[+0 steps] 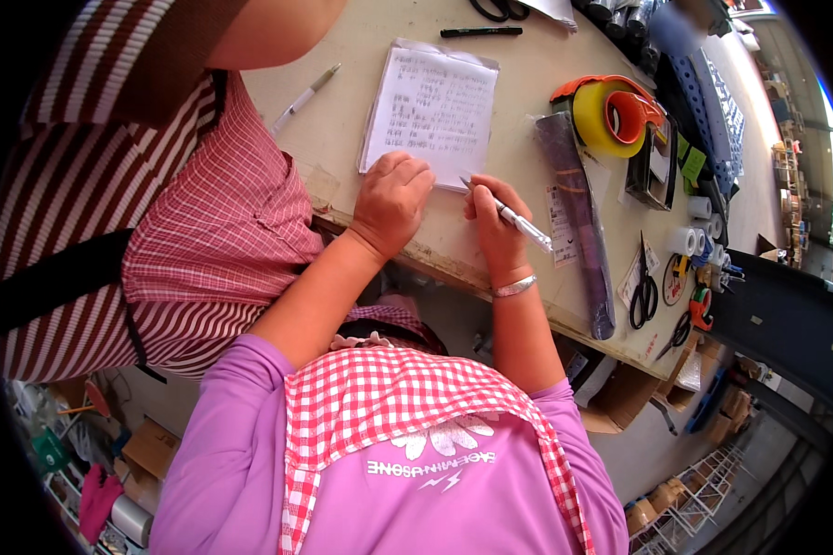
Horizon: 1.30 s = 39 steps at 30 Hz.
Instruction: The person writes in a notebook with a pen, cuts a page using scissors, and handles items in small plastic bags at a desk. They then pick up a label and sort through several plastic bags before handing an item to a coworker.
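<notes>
Cluttered beige worktable (pixel 491 139), cramped workshop

purple short-sleeved shirt (pixel 241 444) with white flower print and lettering, red-and-white checked cloth (pixel 389 398) over chest, silver bracelet (pixel 514 288) on right wrist

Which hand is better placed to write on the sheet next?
Right: the right hand already grips the pen, tip at the sheet edge. The left hand rests on the sheet, steadying it.
</notes>
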### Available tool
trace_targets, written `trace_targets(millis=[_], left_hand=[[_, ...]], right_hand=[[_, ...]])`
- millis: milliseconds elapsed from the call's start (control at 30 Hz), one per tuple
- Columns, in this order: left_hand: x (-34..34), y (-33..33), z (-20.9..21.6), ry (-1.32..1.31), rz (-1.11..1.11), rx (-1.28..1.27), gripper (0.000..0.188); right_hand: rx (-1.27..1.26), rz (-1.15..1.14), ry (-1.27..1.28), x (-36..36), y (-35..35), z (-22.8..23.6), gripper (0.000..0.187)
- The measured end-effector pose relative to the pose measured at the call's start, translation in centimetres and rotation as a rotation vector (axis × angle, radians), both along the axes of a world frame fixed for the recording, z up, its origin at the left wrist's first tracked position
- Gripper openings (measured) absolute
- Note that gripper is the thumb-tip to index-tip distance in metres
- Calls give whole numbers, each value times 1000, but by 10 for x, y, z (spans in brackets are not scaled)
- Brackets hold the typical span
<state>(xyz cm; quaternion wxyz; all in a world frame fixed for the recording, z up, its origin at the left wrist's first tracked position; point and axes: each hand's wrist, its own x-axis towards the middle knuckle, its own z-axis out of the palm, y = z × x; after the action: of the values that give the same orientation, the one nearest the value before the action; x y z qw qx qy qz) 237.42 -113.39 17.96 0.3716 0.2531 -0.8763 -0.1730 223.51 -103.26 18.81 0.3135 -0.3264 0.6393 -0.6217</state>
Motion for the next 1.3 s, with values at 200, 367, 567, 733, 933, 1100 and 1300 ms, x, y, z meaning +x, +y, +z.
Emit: trace_targets(millis=[200, 367, 567, 733, 933, 1100, 1300], left_hand=[[-7, 1, -16, 70, -124, 31, 16], [-13, -1, -8, -12, -168, 104, 16], [-25, -5, -16, -46, -150, 119, 20], [-23, -2, -15, -88, -28, 47, 18], [-19, -4, -19, -97, -44, 101, 8], [-20, -6, -16, -91, -64, 133, 8], [-17, -9, -14, -82, -84, 189, 8]], right_hand=[[117, -57, 236, -15, 6, -11, 4], [173, -7, 214, -20, 3, -9, 2], [107, 29, 275, -22, -5, -21, 3], [83, 0, 336, -19, -6, -27, 5], [7, 15, 543, -13, -11, -23, 6], [60, 14, 564, -13, -10, -20, 8], [27, 32, 648, -13, -13, -18, 8]])
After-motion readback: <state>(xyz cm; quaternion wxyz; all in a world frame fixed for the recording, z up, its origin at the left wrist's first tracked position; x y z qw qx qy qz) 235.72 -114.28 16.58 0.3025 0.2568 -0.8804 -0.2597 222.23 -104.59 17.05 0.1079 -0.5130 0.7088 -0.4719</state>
